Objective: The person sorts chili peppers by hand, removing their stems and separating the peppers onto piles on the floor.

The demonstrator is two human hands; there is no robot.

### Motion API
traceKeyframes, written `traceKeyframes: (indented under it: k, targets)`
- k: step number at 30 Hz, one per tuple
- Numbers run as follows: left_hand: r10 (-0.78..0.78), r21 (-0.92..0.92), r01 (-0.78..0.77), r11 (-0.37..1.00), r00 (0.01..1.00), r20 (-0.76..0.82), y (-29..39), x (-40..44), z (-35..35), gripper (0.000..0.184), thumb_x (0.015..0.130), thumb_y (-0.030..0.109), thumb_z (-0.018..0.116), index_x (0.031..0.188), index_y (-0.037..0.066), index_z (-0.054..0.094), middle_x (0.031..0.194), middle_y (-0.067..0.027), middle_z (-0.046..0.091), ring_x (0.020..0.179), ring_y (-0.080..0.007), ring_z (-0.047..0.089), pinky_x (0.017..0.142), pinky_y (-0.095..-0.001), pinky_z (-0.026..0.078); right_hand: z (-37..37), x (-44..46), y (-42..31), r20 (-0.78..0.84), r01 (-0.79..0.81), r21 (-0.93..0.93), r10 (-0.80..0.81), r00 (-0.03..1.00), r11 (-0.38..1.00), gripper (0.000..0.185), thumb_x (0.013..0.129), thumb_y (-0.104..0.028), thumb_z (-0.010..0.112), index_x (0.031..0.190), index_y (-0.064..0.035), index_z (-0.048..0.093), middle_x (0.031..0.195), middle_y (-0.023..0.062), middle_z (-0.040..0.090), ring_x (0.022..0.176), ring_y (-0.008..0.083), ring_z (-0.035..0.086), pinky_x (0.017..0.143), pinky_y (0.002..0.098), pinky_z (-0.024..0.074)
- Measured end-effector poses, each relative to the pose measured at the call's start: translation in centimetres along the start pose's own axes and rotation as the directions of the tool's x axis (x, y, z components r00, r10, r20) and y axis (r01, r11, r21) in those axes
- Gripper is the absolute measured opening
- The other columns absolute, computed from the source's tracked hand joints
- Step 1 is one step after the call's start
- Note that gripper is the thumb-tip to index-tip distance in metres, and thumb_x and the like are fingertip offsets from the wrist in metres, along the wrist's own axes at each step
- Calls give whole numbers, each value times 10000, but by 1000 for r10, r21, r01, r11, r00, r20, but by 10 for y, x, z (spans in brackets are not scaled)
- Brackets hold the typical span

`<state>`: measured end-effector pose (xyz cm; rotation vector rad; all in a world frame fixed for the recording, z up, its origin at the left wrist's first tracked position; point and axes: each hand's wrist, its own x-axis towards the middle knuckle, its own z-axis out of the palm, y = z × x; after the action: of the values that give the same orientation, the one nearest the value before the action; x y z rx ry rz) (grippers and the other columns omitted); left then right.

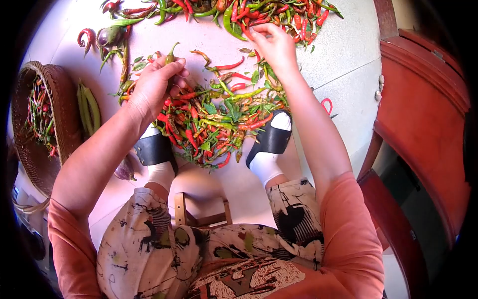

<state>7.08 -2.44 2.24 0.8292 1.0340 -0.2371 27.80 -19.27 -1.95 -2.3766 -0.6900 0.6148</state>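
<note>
Between my feet lies a pile of red and green chili peppers (191, 119), mixed with leaves and stems. My left hand (155, 85) is closed above its left side, gripping a green chili pepper (172, 54) whose stem end sticks up past the thumb. Farther away, a second heap of chili peppers (298, 20) spreads along the top of the view. At that heap's near edge my right hand (273, 47) has its thumb and forefinger closed on a red chili pepper (246, 34); its other fingers are bent and partly hidden.
On the left, a woven basket (59, 107) lies tipped with chilies inside. Beside it are long green ridged vegetables (88, 107) and an eggplant (124, 169). A small wooden stool (180, 209) is beneath me. Red wooden furniture (423, 99) stands right, near red-handled scissors (327, 105).
</note>
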Motion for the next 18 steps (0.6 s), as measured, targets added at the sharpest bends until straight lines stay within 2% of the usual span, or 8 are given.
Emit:
traceKeyframes:
  k: [5, 8, 10, 12, 14, 15, 17, 18]
  targets:
    - [-13, -14, 13, 1000, 1000, -3, 1, 1, 2, 109, 886, 202, 559, 908, 97, 536, 760, -1, 581, 583, -67, 520, 477, -195, 360, 17, 6, -10, -83, -26, -348, -3, 997, 937, 278, 756, -339, 652, 891, -96, 642, 843, 51, 673, 743, 219, 649, 656, 344, 498]
    - [17, -16, -16, 1000, 999, 31, 1, 1, -2, 106, 889, 200, 555, 911, 98, 535, 761, -3, 581, 585, -68, 523, 478, -194, 361, 12, 5, -5, 28, -74, -220, 82, 996, 973, 240, 734, -286, 685, 881, -102, 643, 849, 69, 658, 757, 227, 641, 675, 353, 498]
    - [8, -31, -7, 1000, 1000, 29, 2, -1, -3, 103, 893, 196, 550, 918, 98, 531, 761, -4, 582, 584, -69, 524, 478, -192, 363, 7, 3, 3, 110, -61, 116, 48, 993, 991, 219, 754, -233, 685, 898, -73, 645, 810, 50, 654, 709, 162, 624, 643, 285, 489]
    - [4, -35, -3, 999, 1000, 11, 2, -1, -5, 105, 895, 196, 549, 924, 98, 527, 764, -4, 583, 587, -68, 524, 478, -192, 366, -1, -7, 11, 202, -113, 465, 18, 979, 878, 201, 814, -184, 656, 901, -4, 626, 769, -1, 607, 669, 56, 540, 602, 187, 433]
    - [7, -40, -6, 999, 999, 33, 0, 0, -8, 107, 894, 196, 551, 928, 98, 524, 769, -5, 585, 590, -67, 523, 478, -193, 367, -23, -17, 5, 438, -394, 527, 157, 885, 753, 181, 841, -175, 629, 938, -23, 609, 769, 2, 597, 636, 49, 511, 571, 186, 404]
    - [7, -40, -5, 999, 999, 33, 0, 1, -8, 107, 894, 196, 551, 928, 98, 524, 769, -5, 585, 590, -67, 523, 478, -193, 367, -26, -21, 10, 438, -395, 527, 158, 885, 753, 181, 841, -175, 629, 938, -23, 609, 769, 2, 597, 636, 49, 511, 571, 186, 404]
    - [8, -31, -7, 999, 999, 36, -1, 1, -7, 102, 892, 191, 551, 921, 96, 530, 767, -5, 585, 593, -67, 522, 482, -194, 366, -29, -27, 18, 605, -603, 706, 128, 786, 370, 148, 876, -153, 581, 974, -42, 589, 778, 1, 588, 613, 51, 487, 548, 186, 376]
    - [7, -30, -6, 1000, 999, 36, 0, 1, -6, 102, 892, 191, 551, 921, 96, 530, 767, -5, 585, 593, -67, 522, 482, -194, 366, -29, -30, 17, 605, -604, 706, 129, 786, 369, 148, 876, -153, 581, 974, -42, 589, 778, 1, 588, 613, 51, 487, 548, 186, 376]
